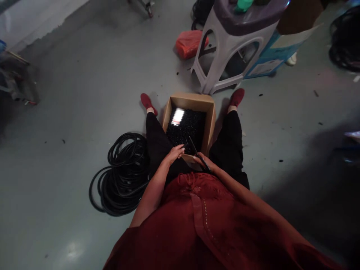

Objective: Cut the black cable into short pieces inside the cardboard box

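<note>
Pieces [194, 122] small, black, heaped; left hand [176, 152] pinches dark bit [185, 145], right hand [203, 161] slim tool [193, 144].

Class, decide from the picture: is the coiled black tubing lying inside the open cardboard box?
No, the coiled black tubing lies on the floor beside the left leg, outside the open cardboard box.

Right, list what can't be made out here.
All in the head view:
Pale rectangle in the brown cardboard box: face pixelated.
Any item in the left hand: too small, dark.
Black coiled bundle, upper right: cut off by the edge.
Print on the blue cardboard box's white label: blurred.
</note>
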Available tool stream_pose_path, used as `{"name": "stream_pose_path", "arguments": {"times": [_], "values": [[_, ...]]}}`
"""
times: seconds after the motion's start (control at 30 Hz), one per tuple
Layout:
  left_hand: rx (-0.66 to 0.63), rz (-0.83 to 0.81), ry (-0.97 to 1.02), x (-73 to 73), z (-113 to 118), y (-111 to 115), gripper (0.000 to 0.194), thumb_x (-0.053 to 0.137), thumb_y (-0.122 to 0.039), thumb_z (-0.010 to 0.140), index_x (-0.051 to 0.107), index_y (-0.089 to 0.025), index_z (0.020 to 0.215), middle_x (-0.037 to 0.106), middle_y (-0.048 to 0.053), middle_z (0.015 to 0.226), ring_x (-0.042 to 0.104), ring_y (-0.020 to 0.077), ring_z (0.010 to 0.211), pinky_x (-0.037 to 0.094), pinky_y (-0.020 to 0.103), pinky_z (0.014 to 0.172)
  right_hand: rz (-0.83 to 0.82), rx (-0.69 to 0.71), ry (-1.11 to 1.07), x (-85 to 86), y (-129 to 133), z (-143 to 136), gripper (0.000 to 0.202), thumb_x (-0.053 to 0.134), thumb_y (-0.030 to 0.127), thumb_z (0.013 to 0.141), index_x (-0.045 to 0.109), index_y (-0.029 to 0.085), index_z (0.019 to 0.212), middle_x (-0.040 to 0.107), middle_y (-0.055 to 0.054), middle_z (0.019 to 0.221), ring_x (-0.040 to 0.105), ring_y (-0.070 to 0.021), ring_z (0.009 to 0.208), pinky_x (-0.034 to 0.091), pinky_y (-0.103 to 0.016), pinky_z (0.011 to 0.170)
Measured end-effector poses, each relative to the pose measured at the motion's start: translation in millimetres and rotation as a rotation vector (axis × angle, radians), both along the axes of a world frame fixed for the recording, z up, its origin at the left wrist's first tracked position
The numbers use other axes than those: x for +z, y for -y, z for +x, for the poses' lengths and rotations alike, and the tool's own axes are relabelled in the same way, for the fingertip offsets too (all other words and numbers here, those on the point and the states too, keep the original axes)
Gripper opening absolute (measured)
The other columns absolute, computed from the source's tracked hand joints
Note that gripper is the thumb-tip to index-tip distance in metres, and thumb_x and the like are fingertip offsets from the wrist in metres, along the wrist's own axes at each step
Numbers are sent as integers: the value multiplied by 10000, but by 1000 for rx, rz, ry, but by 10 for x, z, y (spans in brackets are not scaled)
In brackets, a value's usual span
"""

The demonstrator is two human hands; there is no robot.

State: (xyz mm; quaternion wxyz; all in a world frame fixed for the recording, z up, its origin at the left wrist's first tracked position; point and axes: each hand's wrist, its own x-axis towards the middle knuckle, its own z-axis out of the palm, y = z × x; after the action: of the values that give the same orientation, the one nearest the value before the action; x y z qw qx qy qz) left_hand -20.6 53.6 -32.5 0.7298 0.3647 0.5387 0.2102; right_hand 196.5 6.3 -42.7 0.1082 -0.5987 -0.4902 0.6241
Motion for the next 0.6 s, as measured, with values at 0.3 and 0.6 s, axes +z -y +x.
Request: {"name": "stream_pose_path", "arguments": {"times": [0.3, 0.6], "values": [[12, -65, 33, -15, 1, -20, 351, 619, -395, 798, 585, -122, 1016, 513, -25, 690, 377, 26, 465, 235, 168, 421, 17, 107, 85, 30, -10, -71, 522, 610, 517, 819, 538, 188, 1218, 663, -90, 1066, 611, -245, 974, 454, -313, 832], [-47, -41, 13, 21, 87, 27, 270, 626, -337, 792, 564, -127, 951, 565, -15, 713, 404, 31, 468, 270, 170, 409, 14, 143, 92, 48, -33, -72, 520, 595, 500, 838, 535, 175, 1239, 669, -104, 1046, 612, -248, 942, 444, -295, 779]]}}
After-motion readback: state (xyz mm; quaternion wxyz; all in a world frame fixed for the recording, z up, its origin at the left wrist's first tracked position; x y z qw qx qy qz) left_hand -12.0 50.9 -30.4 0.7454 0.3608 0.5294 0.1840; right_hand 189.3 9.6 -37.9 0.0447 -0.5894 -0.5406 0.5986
